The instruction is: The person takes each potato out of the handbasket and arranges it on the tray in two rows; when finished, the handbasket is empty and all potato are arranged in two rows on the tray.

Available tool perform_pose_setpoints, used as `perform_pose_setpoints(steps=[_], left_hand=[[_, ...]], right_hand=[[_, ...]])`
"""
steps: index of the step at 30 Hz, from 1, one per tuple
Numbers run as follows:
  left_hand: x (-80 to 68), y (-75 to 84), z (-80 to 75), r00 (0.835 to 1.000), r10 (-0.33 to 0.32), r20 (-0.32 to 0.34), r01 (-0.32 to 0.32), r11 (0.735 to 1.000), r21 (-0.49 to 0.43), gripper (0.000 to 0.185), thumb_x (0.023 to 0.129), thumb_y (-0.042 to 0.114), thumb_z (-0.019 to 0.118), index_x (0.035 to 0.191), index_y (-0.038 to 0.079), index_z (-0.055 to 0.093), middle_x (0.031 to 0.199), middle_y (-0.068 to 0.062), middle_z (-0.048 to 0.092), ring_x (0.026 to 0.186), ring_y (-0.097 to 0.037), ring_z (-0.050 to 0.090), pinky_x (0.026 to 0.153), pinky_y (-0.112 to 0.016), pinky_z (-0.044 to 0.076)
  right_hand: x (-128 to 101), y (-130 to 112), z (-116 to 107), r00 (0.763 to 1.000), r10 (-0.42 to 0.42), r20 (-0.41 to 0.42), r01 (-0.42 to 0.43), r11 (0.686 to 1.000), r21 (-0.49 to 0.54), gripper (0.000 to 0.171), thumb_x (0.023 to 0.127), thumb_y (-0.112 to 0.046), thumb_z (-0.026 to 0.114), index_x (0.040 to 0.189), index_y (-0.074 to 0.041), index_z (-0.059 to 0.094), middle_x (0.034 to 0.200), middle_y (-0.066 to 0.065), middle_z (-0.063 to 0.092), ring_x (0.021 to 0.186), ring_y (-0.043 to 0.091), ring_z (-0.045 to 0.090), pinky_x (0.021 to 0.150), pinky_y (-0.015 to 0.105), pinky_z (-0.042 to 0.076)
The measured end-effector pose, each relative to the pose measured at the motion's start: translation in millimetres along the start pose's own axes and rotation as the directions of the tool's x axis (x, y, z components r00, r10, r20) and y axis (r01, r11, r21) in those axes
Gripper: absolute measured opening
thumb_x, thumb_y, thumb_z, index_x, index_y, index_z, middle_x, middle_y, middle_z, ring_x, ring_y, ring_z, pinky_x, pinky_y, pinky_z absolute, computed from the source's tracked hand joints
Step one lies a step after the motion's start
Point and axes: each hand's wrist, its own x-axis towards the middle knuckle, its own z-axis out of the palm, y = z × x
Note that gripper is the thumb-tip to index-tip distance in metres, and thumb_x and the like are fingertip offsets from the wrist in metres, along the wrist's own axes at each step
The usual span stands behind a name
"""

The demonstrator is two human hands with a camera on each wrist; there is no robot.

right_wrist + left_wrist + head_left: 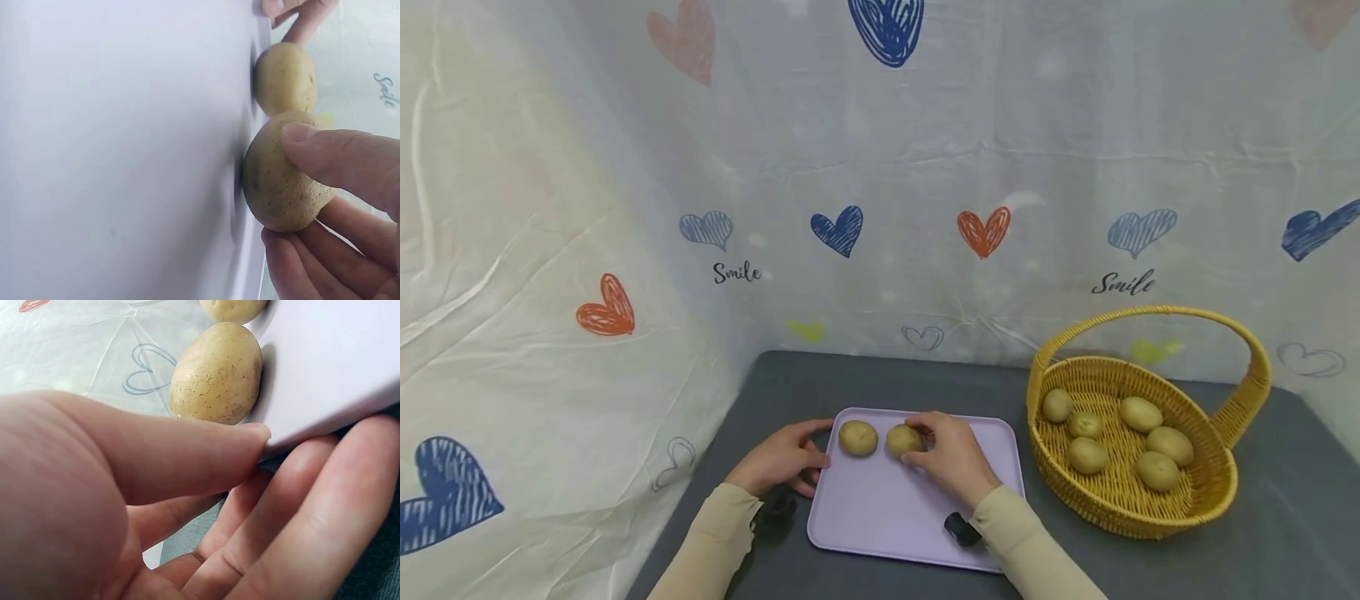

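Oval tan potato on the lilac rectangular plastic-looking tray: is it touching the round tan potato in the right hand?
Apart. The head view shows a strip of lilac tray between the oval potato and the round potato in the right hand.

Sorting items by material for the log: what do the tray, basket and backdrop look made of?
Tray: probably plastic, matte to satin; smooth, even lilac surface.
Basket: wicker or a plastic imitation, slightly glossy; interlaced yellow strands show, fibre can't be told.
Backdrop: likely thin plastic or coated cloth, faint sheen; sharp creases catch light.
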Motion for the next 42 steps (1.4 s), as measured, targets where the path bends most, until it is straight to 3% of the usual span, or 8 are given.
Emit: perform_pose_setpoints(steps=[28,42], left_hand=[[-2.1,4.0,-1.2,1.000,-0.001,0.003,0.001,1.000,0.004,0.074,0.097,0.006,0.076,0.164,0.006,0.044,0.091,-0.015,0.065,0.071,-0.021,0.067,0.062,-0.043,0.067],[-1.5,2.9,-1.1,1.000,-0.006,0.001,0.006,1.000,0.004,0.074,0.097,0.007,0.076,0.164,0.007,0.044,0.091,-0.014,0.065,0.072,-0.021,0.067,0.063,-0.043,0.068]], right_hand=[[-0.1,-5.2,-0.7,1.000,0.010,0.021,-0.010,1.000,-0.010,0.043,0.081,-0.012,0.095,0.121,-0.012,0.080,0.112,0.002,0.076,0.098,0.014,0.067,0.088,0.037,0.058],[0.5,-6.9,-1.5,0.999,0.025,0.045,-0.026,1.000,0.012,0.050,0.082,-0.012,0.095,0.128,-0.008,0.076,0.121,0.007,0.077,0.108,0.022,0.073,0.096,0.044,0.060]])
